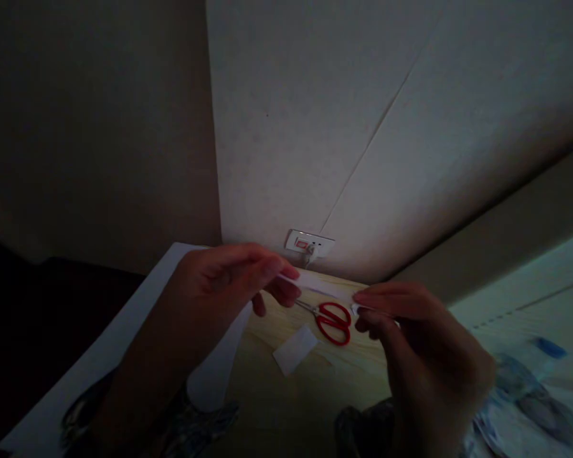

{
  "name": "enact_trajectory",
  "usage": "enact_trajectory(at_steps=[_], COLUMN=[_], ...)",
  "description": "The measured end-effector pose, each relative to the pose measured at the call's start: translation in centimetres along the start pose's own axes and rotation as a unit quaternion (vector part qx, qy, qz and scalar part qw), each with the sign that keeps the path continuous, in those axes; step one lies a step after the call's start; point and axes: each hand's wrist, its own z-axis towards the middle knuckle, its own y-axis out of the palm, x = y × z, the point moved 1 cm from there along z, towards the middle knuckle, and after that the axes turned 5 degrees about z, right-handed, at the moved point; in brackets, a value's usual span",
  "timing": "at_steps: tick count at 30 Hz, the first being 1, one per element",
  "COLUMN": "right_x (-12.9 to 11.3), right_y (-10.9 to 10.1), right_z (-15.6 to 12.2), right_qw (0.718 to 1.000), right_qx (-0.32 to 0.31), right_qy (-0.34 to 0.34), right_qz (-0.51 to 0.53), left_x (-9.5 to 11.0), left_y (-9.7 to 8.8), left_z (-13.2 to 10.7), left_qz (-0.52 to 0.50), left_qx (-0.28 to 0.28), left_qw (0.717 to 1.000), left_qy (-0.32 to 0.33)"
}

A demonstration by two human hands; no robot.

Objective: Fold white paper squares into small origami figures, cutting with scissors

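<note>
A narrow white paper strip [321, 285] is stretched in the air between my two hands. My left hand [239, 280] pinches its left end between thumb and fingers. At the other end, my right hand [410, 331] pinches the strip close to a small folded white bit. Below the strip, a pair of scissors [333, 323] with red handles lies on the wooden table [267, 407]; my left fingers hide part of its blades. A small white paper rectangle [296, 348] rests on the table just left of the handles.
A large white sheet [100, 362] lies along the table's left side under my left forearm. A wall socket [309, 244] with a plug in it sits behind the table. At the lower right are crumpled fabric or plastic [530, 401] and a blue-capped object [550, 348].
</note>
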Motion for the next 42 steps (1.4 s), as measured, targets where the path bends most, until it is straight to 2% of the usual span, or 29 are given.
enact_trajectory(at_steps=[3, 7, 10, 12, 14, 19, 21, 25, 30, 37, 39, 42], right_x=[-0.2, -0.9, -1.2, -1.1, -0.9, -0.1, 0.0, -0.1, 0.1, 0.0, 0.0, 0.0], right_y=[-0.2, -0.3, -0.5, -0.6, -0.5, -0.3, -0.4, -0.7, -0.5, -0.3, -0.3, -0.2], right_z=[0.0, -0.2, -0.4, -0.5, -0.5, 0.3, 0.5, 0.4, 0.3, 0.6, 0.7, 1.0], right_qw=[0.996, 0.983, 0.975, 0.972, 0.978, 0.999, 0.998, 0.994, 0.984, 0.974, 0.970, 0.963], right_qx=[-0.016, -0.032, -0.068, -0.102, -0.113, -0.030, -0.027, -0.067, -0.084, -0.123, -0.145, -0.173], right_qy=[-0.076, -0.155, -0.189, -0.189, -0.153, 0.023, 0.062, 0.091, 0.157, 0.190, 0.196, 0.204], right_qz=[-0.034, -0.091, -0.095, -0.092, -0.086, -0.004, 0.003, -0.007, 0.005, 0.009, 0.014, 0.023], left_x=[-0.1, -0.3, -0.6, -0.8, -0.9, -0.5, -0.2, 0.0, -0.2, 0.0, 0.0, -0.2], left_y=[0.0, 0.2, 0.4, 0.4, 0.3, 0.3, 0.4, 0.7, 0.9, 0.7, 0.7, 0.6], left_z=[0.2, 0.1, 0.0, 0.0, 0.0, 0.0, -0.1, -0.1, -0.2, -0.4, -0.3, -0.2], left_qz=[-0.002, -0.050, -0.073, -0.072, -0.050, 0.029, 0.046, 0.072, 0.080, -0.004, 0.001, 0.051], left_qx=[0.006, -0.049, -0.096, -0.105, -0.091, -0.077, -0.086, -0.098, -0.100, -0.075, -0.062, -0.044], left_qw=[1.000, 0.997, 0.991, 0.990, 0.993, 0.996, 0.995, 0.993, 0.992, 0.996, 0.996, 0.997], left_qy=[-0.018, -0.028, -0.051, -0.057, -0.052, -0.023, -0.014, 0.002, 0.005, -0.056, -0.062, -0.034])
